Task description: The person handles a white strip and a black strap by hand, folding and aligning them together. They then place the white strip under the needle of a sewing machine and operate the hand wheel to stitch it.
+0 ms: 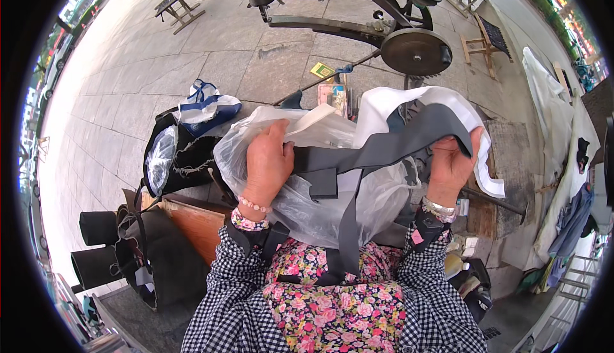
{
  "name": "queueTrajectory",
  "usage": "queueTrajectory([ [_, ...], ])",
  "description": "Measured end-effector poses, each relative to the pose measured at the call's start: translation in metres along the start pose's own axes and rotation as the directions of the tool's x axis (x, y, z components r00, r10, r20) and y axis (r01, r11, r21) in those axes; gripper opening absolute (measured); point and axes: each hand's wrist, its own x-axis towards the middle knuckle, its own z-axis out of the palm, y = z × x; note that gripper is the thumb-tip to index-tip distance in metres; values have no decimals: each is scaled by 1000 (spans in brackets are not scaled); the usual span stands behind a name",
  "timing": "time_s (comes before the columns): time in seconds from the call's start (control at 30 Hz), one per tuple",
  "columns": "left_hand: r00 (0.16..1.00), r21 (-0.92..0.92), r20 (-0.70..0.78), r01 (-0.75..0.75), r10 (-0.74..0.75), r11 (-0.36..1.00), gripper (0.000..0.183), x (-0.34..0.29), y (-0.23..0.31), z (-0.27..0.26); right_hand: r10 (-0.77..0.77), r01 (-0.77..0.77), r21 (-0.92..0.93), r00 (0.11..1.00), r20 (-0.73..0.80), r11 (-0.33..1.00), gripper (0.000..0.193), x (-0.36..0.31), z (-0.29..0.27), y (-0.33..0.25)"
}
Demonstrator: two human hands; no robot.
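Note:
A long dark grey band (396, 142), flat like wide elastic or webbing, stretches between my two hands. My left hand (268, 158) is closed on its left part, with a doubled end hanging just to the right. At the other side my right hand (451, 164) has its fingers curled round a loop of the same band. A wide white band (384, 103) arches behind the grey one and drops past my right wrist. Under both hands, a clear plastic bag (313, 209) lies on my lap, over my floral apron (332, 314). A narrow grey strip (350, 225) dangles onto the apron.
Ahead stands a black hand-cranked sewing machine (320, 23) with a round wheel (416, 52). Left are a blue-and-white bag (204, 110), a black bag (185, 161) and black rolls (96, 263). Folding stools (179, 7) stand farther off. Cloths (566, 212) hang at right.

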Motion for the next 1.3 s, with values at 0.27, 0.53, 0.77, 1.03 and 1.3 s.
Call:
queueTrajectory([
  [0.27,954,63,129,-282,272,957,44,5,49,-29,113,-151,151,965,235,977,31,-8,-1,25],
  [0.53,880,-238,-30,-468,475,851,46,18,88,-54,111,-93,-93,973,203,991,31,-14,11,37],
  [0.77,964,-350,39,-233,263,907,51,9,94,-18,76,-12,-241,963,259,970,34,-24,33,43],
  [1.03,989,-871,148,128,4,474,36,-2,53,-37,-139,137,-86,990,-18,987,31,23,16,-1],
  [1.3,934,-981,94,28,-345,-191,28,28,25,-72,66,-80,60,977,204,995,22,30,-28,-49],
])
